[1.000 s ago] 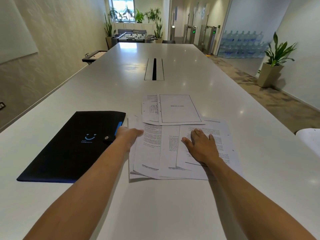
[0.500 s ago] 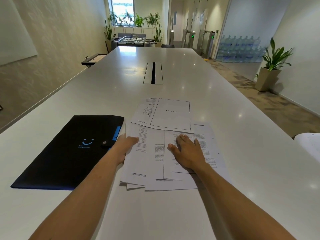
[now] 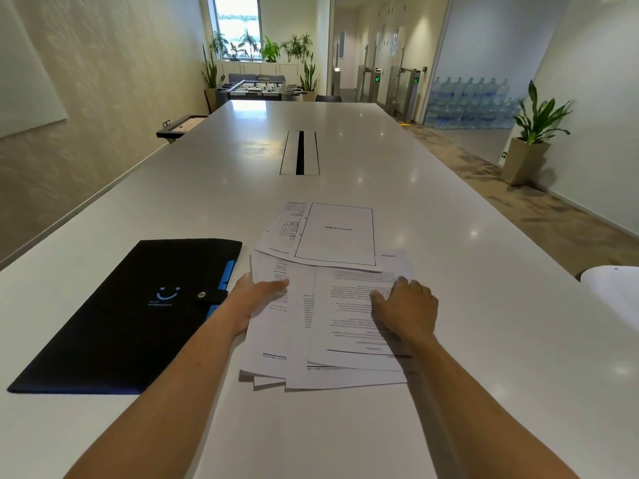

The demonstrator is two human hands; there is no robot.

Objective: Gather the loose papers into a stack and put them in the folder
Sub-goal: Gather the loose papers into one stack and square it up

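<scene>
Several loose printed papers (image 3: 332,326) lie overlapping on the white table (image 3: 345,426) in front of me. A sheet titled "Bibliography" (image 3: 337,236) rests on their far end, with a diagram sheet (image 3: 281,229) under its left side. My left hand (image 3: 254,299) holds the left edge of the pile, thumb on top. My right hand (image 3: 406,307) presses down on the right side, fingers curled over the sheets' right edge. The black folder (image 3: 138,312) with a blue smile mark and a snap strap lies shut, flat to the left, close beside my left hand.
A cable slot (image 3: 300,152) runs along the table's middle farther out. A white object (image 3: 615,295) pokes in at the right edge. Beyond the table's right side are a potted plant (image 3: 532,133) and stacked water bottles (image 3: 466,102).
Both hands have drawn the papers closer together and toward me. My right hand went from flat on the sheets to curled at their right edge; my left thumb now lies on top.
</scene>
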